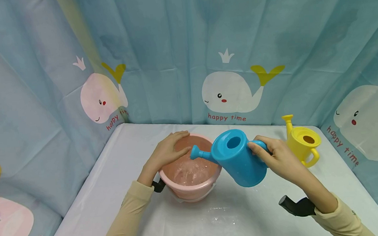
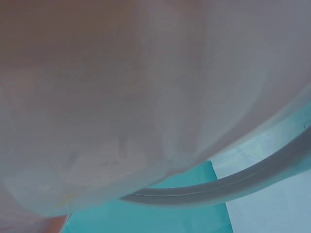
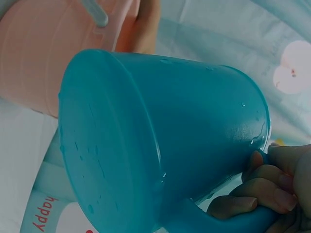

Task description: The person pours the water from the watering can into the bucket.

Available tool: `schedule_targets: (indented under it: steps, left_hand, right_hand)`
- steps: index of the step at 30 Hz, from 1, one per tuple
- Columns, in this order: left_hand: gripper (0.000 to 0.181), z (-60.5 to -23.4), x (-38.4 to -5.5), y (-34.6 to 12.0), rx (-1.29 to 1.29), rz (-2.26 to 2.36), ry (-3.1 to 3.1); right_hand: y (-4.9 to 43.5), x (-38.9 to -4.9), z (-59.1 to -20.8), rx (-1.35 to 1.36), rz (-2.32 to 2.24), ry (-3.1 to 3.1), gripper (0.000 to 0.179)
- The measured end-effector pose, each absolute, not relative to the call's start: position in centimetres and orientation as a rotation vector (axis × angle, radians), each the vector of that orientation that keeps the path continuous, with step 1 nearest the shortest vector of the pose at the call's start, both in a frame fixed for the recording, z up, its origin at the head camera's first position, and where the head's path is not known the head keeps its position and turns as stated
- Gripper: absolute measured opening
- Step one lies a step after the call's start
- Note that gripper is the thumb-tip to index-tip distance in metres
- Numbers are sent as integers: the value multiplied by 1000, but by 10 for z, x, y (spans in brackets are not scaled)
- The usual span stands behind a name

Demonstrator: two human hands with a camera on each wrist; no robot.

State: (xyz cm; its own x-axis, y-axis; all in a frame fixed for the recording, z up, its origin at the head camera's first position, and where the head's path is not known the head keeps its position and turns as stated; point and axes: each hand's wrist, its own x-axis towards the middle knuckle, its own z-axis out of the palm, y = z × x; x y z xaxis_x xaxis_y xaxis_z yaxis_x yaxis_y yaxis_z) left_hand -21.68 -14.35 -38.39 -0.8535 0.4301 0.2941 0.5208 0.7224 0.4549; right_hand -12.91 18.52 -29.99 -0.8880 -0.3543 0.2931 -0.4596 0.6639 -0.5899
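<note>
A pink bucket with water in it stands on the white table; the water surface is rippled. My left hand holds its left rim, thumb on the inner side. In the left wrist view, the bucket wall and its curved handle fill most of the picture; the hand is out of sight there. My right hand grips the handle of a blue watering can, which tilts left with its spout over the bucket. Drops cling to the can's body in the right wrist view.
A yellow watering can stands at the back right of the table, behind my right hand. Wet patches show on the white cloth in front of the bucket. Blue curtains with whale prints hang around the table's back and sides.
</note>
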Motion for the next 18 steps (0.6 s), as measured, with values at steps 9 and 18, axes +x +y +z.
schedule_targets:
  steps: [9,18]
  left_hand:
    - [57,-383,-216,-144,-762,-808,-2762]
    - [56,-383,-216,-144,-764,-820,-2758]
  right_hand:
    - [184,-129,-299,676,1025,-2726,28]
    - [184,-129,-299,673,1030,-2728,28]
